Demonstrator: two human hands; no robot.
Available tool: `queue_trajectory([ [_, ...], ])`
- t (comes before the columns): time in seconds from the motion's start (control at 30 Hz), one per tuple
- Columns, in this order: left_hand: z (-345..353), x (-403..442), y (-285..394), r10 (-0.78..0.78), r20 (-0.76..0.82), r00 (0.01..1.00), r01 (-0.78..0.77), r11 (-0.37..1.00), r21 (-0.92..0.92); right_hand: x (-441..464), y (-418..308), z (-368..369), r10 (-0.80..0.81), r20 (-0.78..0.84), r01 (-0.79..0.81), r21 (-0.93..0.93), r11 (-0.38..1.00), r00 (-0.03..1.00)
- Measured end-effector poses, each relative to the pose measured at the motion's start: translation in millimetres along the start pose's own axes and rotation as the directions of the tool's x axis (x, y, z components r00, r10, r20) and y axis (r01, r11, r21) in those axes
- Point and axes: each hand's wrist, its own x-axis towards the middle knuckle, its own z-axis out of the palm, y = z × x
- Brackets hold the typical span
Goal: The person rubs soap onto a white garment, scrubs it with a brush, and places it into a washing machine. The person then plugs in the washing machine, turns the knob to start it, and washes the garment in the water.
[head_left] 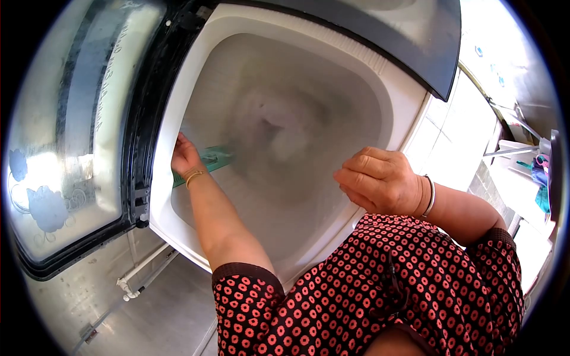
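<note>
My left hand (pixel 187 156) reaches into a washing machine tub (pixel 389 101) at its left wall, fingers curled in and their tips largely hidden. A green, see-through plastic piece (pixel 215 158) lies by that hand, running behind my wrist; whether I grip it is unclear. Cloudy water (pixel 285 196) fills the tub, with a swirl near the middle. Over the right front rim, my right hand (pixel 377 180) hangs with its fingers folded together; the inside of the fingers is hidden.
A raised see-through lid (pixel 71 148) with a black frame stands at the left. The dark control panel (pixel 386 35) runs along the back. White pipes (pixel 127 285) are below at left. Colored cloth items (pixel 540 172) lie at far right.
</note>
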Motion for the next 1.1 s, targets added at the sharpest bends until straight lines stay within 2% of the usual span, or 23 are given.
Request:
queue_trajectory([
  [0.03, 5, -4, -2, 0.078, -0.070, 0.995, -0.070, 0.991, 0.112, 1, 0, 0, 0.002, -0.002, -0.002, 0.001, 1.000, 1.000],
  [0.07, 1, -1, -1, 0.080, -0.070, 0.994, -0.072, 0.991, 0.110, 1, 0, -1, -0.001, -0.001, 0.001, 0.001, 1.000, 1.000],
  [0.13, -5, 5, 0, 0.096, -0.226, 0.969, -0.001, 0.922, 0.387, 2, -3, -1, 0.010, 0.000, -0.010, -0.006, 1.000, 1.000],
  [0.17, -9, 6, 2, 0.099, -0.227, 0.969, -0.004, 0.923, 0.384, 2, -3, 0, 0.007, 0.002, -0.007, -0.006, 1.000, 1.000],
  [0.23, 5, -3, -3, 0.196, -0.226, 0.954, 0.008, 0.738, 0.675, 2, -3, 0, 0.010, 0.004, -0.010, -0.015, 1.000, 1.000],
  [0.27, 13, -7, -5, 0.195, -0.227, 0.954, 0.008, 0.740, 0.673, 2, -3, 0, 0.009, 0.006, -0.008, -0.017, 1.000, 1.000],
  [0.33, 31, -14, -10, 0.212, -0.196, 0.957, 0.032, 0.599, 0.800, 1, -4, 0, 0.013, 0.012, -0.012, -0.033, 0.999, 1.000],
  [0.37, 26, -10, -11, 0.211, -0.200, 0.957, 0.036, 0.599, 0.800, 1, -4, -2, 0.015, 0.016, -0.014, -0.033, 0.999, 1.000],
  [0.43, 21, -2, -14, 0.312, -0.030, 0.950, -0.204, 0.687, 0.697, 2, -4, -4, 0.014, 0.091, -0.012, -0.024, 1.000, 0.996],
  [0.47, 19, 1, -16, 0.309, -0.030, 0.950, -0.202, 0.688, 0.697, 2, -4, -5, 0.016, 0.091, -0.014, -0.026, 1.000, 0.996],
  [0.53, 29, -1, -20, 0.352, -0.252, 0.901, -0.204, 0.859, 0.470, 2, -4, -5, 0.025, 0.106, -0.023, -0.025, 0.999, 0.994],
  [0.57, 23, 5, -18, 0.351, -0.244, 0.904, -0.209, 0.861, 0.464, 2, -5, -7, 0.020, 0.099, -0.017, -0.033, 0.999, 0.995],
  [0.63, -27, 27, -1, 0.197, -0.247, 0.949, -0.162, 0.975, 0.152, 3, -5, -3, 0.046, 0.011, -0.046, -0.012, 0.999, 0.999],
  [0.67, -43, 28, 6, 0.198, -0.252, 0.947, -0.162, 0.975, 0.154, 5, -6, -3, 0.048, 0.014, -0.048, -0.008, 0.999, 0.999],
  [0.7, -49, 23, 12, 0.097, -0.016, 0.995, -0.097, 0.995, 0.036, 8, -7, -6, 0.093, 0.092, -0.099, 0.055, 0.994, 0.991],
  [0.73, -53, 22, 16, 0.021, 0.232, 0.973, -0.006, 0.998, -0.064, 12, -8, -9, 0.129, 0.173, -0.149, 0.113, 0.982, 0.976],
  [0.77, -56, 25, 18, 0.031, 0.230, 0.973, -0.015, 0.998, -0.068, 21, -10, -13, 0.119, 0.178, -0.141, 0.115, 0.983, 0.977],
  [0.83, -38, 26, 14, 0.209, -0.206, 0.956, -0.214, 0.977, -0.004, 47, -16, -19, 0.088, 0.454, -0.138, 0.078, 0.987, 0.886],
  [0.97, -38, 17, 21, 0.121, -0.224, 0.967, -0.124, 0.992, 0.000, 111, -5, 51, 0.061, 0.735, -0.019, -0.066, 0.998, 0.675],
  [1.0, -40, 17, 23, 0.085, -0.163, 0.983, -0.081, 0.996, 0.035, 124, 11, 91, -0.039, 0.780, 0.112, -0.040, 0.993, 0.624],
  [1.03, -40, 16, 24, 0.048, -0.103, 0.994, -0.041, 0.997, 0.073, 132, 29, 132, -0.156, 0.748, 0.187, 0.043, 0.981, 0.645],
  [1.07, -41, 15, 25, 0.011, -0.041, 0.999, -0.006, 0.994, 0.110, 145, 42, 166, -0.211, 0.841, 0.405, -0.011, 0.914, 0.498],
  [1.1, -30, 5, 26, -0.068, -0.039, 0.997, 0.073, 0.989, 0.128, 165, 50, 187, -0.163, 0.898, 0.291, 0.041, 0.956, 0.409],
])
